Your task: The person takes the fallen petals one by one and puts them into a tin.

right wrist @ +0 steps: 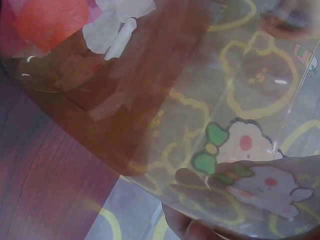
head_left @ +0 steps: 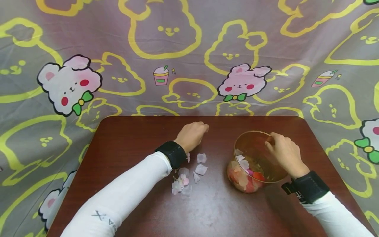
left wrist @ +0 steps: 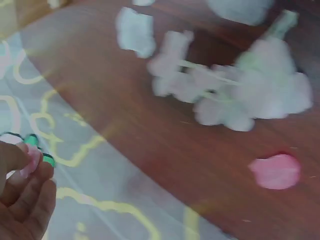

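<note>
My left hand (head_left: 191, 136) is above the far middle of the table. In the left wrist view its thumb and fingers pinch a small pink petal (left wrist: 33, 161). My right hand (head_left: 285, 154) grips the rim of a clear amber glass vase (head_left: 251, 144), which leans toward the right. Orange, red, magenta and white petals (head_left: 240, 174) lie in the vase's bottom. Pale loose petals (head_left: 201, 170) are scattered on the table between the hands, beside a small cluster of pale pink blossoms (head_left: 179, 183). One pink petal (left wrist: 276, 171) lies apart in the left wrist view.
The dark brown table (head_left: 133, 135) has rounded far corners. Behind it and at both sides hangs a grey cloth (head_left: 183, 69) with yellow bear outlines and rabbit faces. The vase stands on the table's right half.
</note>
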### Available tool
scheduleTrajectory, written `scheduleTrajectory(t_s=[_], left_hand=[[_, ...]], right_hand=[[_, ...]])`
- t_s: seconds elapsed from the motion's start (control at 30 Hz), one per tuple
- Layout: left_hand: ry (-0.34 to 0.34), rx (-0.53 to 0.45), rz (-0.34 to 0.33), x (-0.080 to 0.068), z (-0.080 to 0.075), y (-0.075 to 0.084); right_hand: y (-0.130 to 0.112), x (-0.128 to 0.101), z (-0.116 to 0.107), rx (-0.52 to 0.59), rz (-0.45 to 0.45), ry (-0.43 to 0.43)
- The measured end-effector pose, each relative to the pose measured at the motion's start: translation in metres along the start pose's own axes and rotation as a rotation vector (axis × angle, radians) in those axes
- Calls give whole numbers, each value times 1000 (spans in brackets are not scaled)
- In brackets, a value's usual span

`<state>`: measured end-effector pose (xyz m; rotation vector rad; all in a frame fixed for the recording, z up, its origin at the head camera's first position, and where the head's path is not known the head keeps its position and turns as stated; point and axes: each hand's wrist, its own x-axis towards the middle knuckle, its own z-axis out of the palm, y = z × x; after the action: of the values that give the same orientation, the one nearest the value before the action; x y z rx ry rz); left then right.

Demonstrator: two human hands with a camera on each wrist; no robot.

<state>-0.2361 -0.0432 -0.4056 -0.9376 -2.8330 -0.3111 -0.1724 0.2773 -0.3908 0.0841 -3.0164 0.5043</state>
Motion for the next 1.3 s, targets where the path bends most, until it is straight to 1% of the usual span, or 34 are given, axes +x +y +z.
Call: scheduleTrajectory(t_s=[0.17,0.27,0.4,0.47,0.53,0.6,0.67,0.73,0.83,0.93,1.0,1.13,1.2,1.3], left_hand=[[37,-24,53,8,-16,29],[72,-39,137,8,-20,48],[118,-44,288,4,-21,75],[136,-43,339,2,-21,86],[154,-31,370,1,-19,96],[154,-27,383,0,-17,106],[129,-25,391,-2,-16,115],[75,-41,397,-3,-14,123],[-16,-95,392,-5,-12,131],[-66,-148,366,-6,-11,133],[-81,-154,354,-5,-11,133],[-96,-121,371,-5,-11,132],[-91,-116,380,-6,-10,132],[-78,-145,376,-7,-8,132]], right_hand=[[1,-1,-1,-3,5,-3],[2,-1,-2,0,6,-10],[2,0,-4,-3,2,-3],[2,0,-4,-6,3,2],[2,0,-4,-7,3,3],[2,0,-3,-5,2,5],[2,0,-3,-2,1,8],[2,0,-3,2,-3,12],[2,-1,-3,10,-8,16],[3,-1,-3,12,-6,13],[3,-1,-2,10,-2,12],[3,0,-1,12,0,9],[2,-1,-1,16,-1,8],[2,-2,-1,20,-2,5]])
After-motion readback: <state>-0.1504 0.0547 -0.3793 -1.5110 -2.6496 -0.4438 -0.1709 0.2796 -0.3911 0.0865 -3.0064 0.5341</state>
